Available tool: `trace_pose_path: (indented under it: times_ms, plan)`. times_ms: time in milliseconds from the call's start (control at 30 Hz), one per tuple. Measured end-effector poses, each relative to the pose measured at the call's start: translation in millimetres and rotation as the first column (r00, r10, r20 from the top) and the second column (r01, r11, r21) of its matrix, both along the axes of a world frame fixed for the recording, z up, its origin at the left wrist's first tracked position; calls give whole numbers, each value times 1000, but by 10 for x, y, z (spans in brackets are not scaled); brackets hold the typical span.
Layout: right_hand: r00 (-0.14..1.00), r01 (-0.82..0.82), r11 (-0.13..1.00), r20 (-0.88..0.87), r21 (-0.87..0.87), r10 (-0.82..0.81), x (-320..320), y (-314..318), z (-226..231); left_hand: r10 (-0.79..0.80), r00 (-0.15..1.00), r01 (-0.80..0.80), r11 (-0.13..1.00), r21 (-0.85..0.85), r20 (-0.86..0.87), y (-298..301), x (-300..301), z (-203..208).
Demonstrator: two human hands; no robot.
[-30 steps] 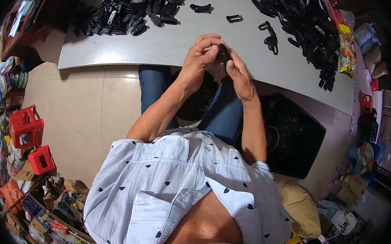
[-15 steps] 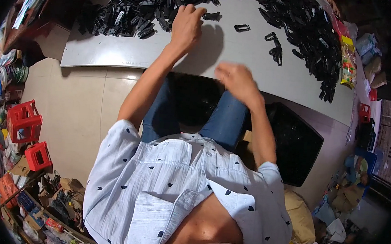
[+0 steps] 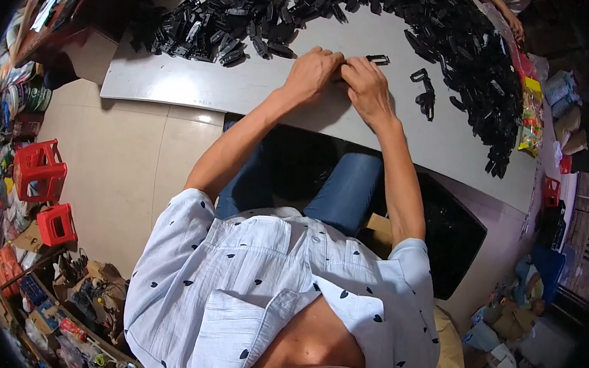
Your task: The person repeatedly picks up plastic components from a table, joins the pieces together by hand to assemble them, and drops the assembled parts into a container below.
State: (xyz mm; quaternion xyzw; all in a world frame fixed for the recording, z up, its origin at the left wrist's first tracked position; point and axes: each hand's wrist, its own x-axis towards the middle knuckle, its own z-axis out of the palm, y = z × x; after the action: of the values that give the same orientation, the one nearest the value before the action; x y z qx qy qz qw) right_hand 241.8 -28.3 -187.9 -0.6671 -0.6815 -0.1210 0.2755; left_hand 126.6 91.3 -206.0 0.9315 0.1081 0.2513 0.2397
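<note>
Over the middle of the light grey table point(image 3: 233, 86), my left hand point(image 3: 310, 76) and my right hand point(image 3: 368, 89) meet fingertip to fingertip. Both are closed in a pinch around a small black plastic piece point(image 3: 337, 77), mostly hidden by the fingers. Just beyond my right fingers lies a black rectangular plastic frame point(image 3: 379, 59). Two more black plastic parts point(image 3: 424, 96), one a small open frame, rest to the right of my right hand. A heap of black plastic clips point(image 3: 210, 28) spreads beyond my left hand.
Another heap of black parts point(image 3: 483, 74) curves down the table's right side beside a colourful packet point(image 3: 531, 116). Another person's hand point(image 3: 513, 25) shows at the far right. Red stools point(image 3: 38, 169) stand on the floor at left, near piled clutter. A black panel point(image 3: 443, 230) is below the table's right edge.
My left hand has come back from the heap, and a black piece that lay beside it is gone from there. My right hand has moved forward onto the table to meet it.
</note>
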Motion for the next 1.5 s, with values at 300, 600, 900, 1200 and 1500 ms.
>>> trace_pose_path:
  times_ms: [300,600,900,1200,1500]
  plan:
    - [175,279,924,-960,260,217,18,-362,-262,49,990,95,451,-887,131,-90,-90,-98]
    - [-389,72,991,-912,109,128,-14,-490,-174,66,997,-9,546,-838,32,-213,-177,-10]
    - [311,50,962,-919,270,242,-388,-351,-131,-32,989,108,-501,-859,143,-562,-208,11]
    - [80,84,991,-992,104,97,-415,-610,-17,435,882,-471,815,338,180,190,-415,31]
    - [73,57,998,-996,-39,-44,-466,-651,-86,273,940,-283,959,19,203,34,-377,20]
